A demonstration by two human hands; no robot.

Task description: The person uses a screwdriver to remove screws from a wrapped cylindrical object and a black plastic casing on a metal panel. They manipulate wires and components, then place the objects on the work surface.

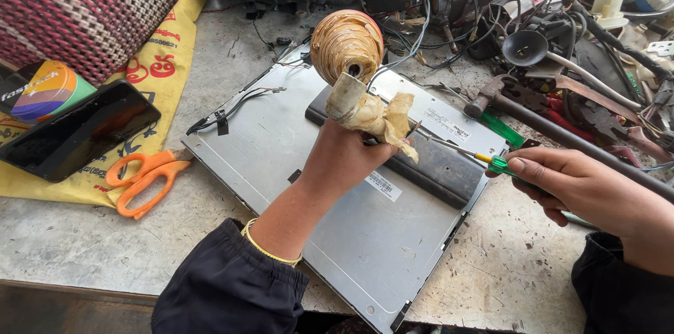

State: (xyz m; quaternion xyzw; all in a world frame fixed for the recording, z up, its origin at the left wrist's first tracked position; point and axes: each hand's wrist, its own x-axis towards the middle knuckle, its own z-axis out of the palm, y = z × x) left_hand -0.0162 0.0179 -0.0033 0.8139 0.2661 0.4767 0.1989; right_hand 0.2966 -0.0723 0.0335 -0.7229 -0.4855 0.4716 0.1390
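I see my left hand (342,158) clamped around the lower end of a coil (347,43), a round body wound in tan tape with a paper-wrapped stub (368,109) below it, and I hold it up above the grey metal panel (281,144) on the bench. My right hand (576,183) is closed on a green-handled screwdriver (460,150), whose thin shaft points left so that its tip sits at the torn paper just beside my left fingers. The two hands are apart, joined only by that tool reaching across. The panel lies flat under both hands, with a dark strip (435,165) running across it. At top left a woven basket (84,4) in red and white stands on a yellow bag (165,60); I cannot tell what it holds. Beside it lies a round tin (42,88) with coloured bands, and a dark phone (77,130) rests partly over the bag. Orange scissors (144,176) lie on the bench between the phone and the panel. On the panel I see a white rectangular label (447,123) near the screwdriver shaft and a smaller white barcode sticker (384,185) just below my left hand. A hammer (491,99) and a tangle of wires (449,4) lie at the top right.
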